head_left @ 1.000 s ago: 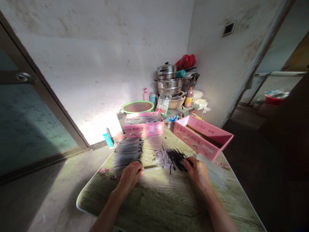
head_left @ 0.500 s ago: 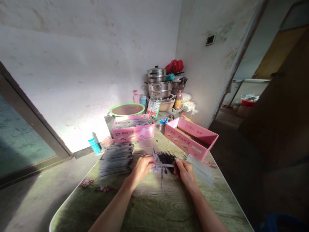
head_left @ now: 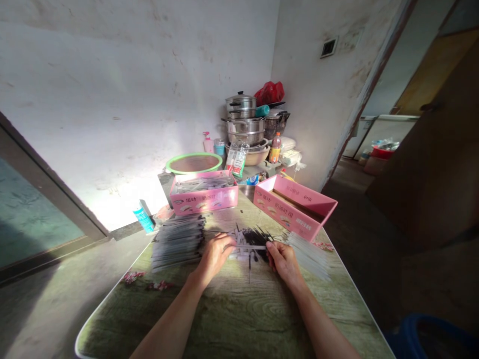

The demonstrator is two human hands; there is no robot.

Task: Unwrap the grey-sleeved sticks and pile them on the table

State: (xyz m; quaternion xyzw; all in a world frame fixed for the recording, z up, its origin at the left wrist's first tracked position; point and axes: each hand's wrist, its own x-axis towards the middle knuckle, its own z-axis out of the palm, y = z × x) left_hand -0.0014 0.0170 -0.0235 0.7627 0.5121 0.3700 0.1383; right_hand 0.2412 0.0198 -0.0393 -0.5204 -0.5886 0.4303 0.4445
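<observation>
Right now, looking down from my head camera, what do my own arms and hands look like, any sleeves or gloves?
Your left hand and right hand are bare, without gloves. Both forearms are uncovered down to the picture's bottom edge; no sleeve, watch or bracelet shows. Any ring is too small to tell.

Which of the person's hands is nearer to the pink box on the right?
Right. The right hand is just in front of the pink box; the left hand is farther away, forward-left of it.
</observation>
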